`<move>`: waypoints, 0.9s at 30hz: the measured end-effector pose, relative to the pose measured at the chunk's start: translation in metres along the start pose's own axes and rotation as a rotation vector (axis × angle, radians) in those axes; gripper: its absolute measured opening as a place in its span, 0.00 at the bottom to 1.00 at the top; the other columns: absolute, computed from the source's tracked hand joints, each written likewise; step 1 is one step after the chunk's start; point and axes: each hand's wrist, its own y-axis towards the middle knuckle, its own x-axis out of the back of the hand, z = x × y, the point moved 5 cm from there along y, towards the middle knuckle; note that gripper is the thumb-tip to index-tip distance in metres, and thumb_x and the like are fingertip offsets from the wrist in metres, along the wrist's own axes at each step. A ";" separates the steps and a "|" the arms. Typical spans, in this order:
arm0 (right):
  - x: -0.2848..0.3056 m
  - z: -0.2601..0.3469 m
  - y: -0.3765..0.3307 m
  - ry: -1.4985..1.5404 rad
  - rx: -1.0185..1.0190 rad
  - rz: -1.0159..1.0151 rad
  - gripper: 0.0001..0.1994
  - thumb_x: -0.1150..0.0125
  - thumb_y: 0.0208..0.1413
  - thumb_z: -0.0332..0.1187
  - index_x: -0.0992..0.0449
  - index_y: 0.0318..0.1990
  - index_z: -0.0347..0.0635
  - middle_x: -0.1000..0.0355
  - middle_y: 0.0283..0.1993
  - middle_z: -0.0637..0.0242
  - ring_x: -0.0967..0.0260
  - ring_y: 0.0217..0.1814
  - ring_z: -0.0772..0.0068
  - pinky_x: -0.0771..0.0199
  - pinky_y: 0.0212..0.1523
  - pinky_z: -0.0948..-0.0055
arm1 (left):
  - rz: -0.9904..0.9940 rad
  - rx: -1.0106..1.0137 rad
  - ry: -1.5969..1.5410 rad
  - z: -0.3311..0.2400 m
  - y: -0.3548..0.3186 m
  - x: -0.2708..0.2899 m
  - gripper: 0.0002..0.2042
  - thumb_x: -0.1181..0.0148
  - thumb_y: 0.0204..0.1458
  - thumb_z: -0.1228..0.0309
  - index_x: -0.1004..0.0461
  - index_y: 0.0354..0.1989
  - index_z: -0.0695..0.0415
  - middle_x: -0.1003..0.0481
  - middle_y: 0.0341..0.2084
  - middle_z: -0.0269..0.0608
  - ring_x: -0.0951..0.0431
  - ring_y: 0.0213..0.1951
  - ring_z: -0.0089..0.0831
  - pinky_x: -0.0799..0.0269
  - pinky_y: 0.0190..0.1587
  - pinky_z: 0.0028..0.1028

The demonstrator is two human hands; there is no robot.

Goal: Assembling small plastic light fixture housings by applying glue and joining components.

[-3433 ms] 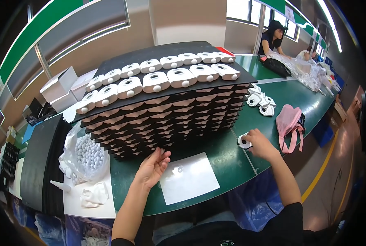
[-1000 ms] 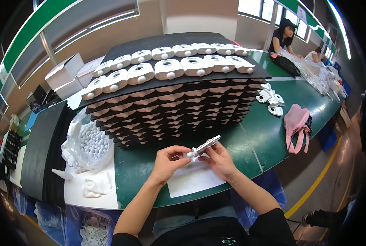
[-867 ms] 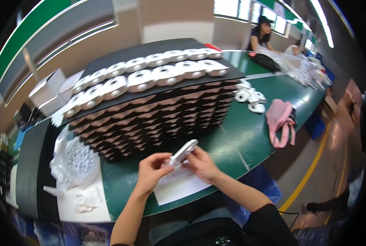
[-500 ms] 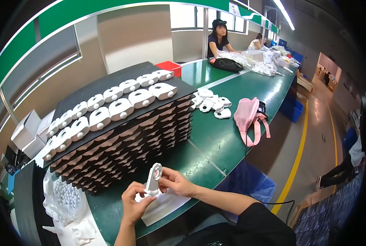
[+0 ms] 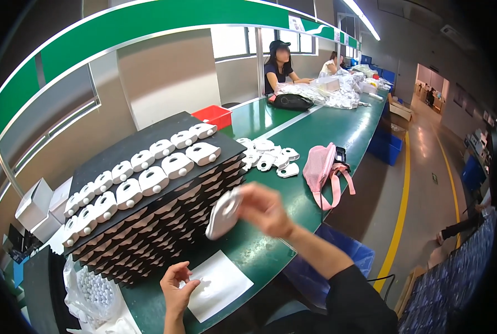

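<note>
My right hand (image 5: 266, 210), a little blurred, grips a flat white plastic part (image 5: 224, 214) with a round hole, holding it raised in front of the tray stack. Low over the table, my left hand (image 5: 176, 286) has its thumb and fingers apart and nothing visible between them. Beside it lies a white paper sheet (image 5: 223, 289) on the green table (image 5: 259, 245). Two rows of similar white parts with round knobs (image 5: 150, 179) rest on the top black tray (image 5: 165, 131). Under that tray rises a tall stack of layered black trays (image 5: 165, 231).
A loose pile of white parts (image 5: 268, 155) and a pink bag (image 5: 321, 170) lie beyond my right hand. At left is a plastic bag of small white balls (image 5: 95, 289). A red bin (image 5: 212, 116) stands behind the stack; a person (image 5: 279, 69) sits across the table.
My right hand has lifted the white plastic part up and away from my left hand, toward the tray stack. My left hand has let go of it. The view has shifted slightly.
</note>
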 end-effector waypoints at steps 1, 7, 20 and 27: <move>0.018 0.014 0.011 -0.219 0.078 -0.090 0.13 0.49 0.50 0.19 0.34 0.44 0.36 0.32 0.37 0.68 0.35 0.38 0.82 0.33 0.39 0.82 | -0.008 0.005 0.014 0.000 0.000 0.002 0.21 0.36 0.29 0.81 0.29 0.38 0.60 0.32 0.25 0.32 0.33 0.27 0.19 0.36 0.30 0.15; 0.093 0.066 0.093 -0.487 0.226 -0.385 0.14 0.48 0.52 0.26 0.37 0.46 0.34 0.33 0.22 0.73 0.46 0.20 0.91 0.49 0.20 0.89 | -0.021 0.018 0.033 0.005 0.003 0.003 0.17 0.36 0.34 0.81 0.28 0.37 0.59 0.31 0.23 0.31 0.34 0.25 0.16 0.37 0.30 0.15; 0.082 -0.013 0.161 -0.669 -0.506 0.042 0.13 0.44 0.46 0.33 0.27 0.36 0.30 0.30 0.27 0.66 0.37 0.25 0.81 0.37 0.23 0.82 | -0.114 0.016 0.010 0.009 0.005 0.015 0.13 0.38 0.38 0.79 0.27 0.35 0.61 0.29 0.21 0.31 0.32 0.24 0.16 0.36 0.29 0.15; 0.072 0.010 0.172 -1.217 -0.058 0.044 0.13 0.40 0.42 0.35 0.26 0.35 0.38 0.29 0.38 0.56 0.31 0.38 0.60 0.33 0.40 0.70 | -0.184 -0.021 0.136 -0.016 0.003 0.023 0.10 0.38 0.39 0.78 0.26 0.33 0.59 0.29 0.20 0.32 0.30 0.24 0.18 0.35 0.29 0.16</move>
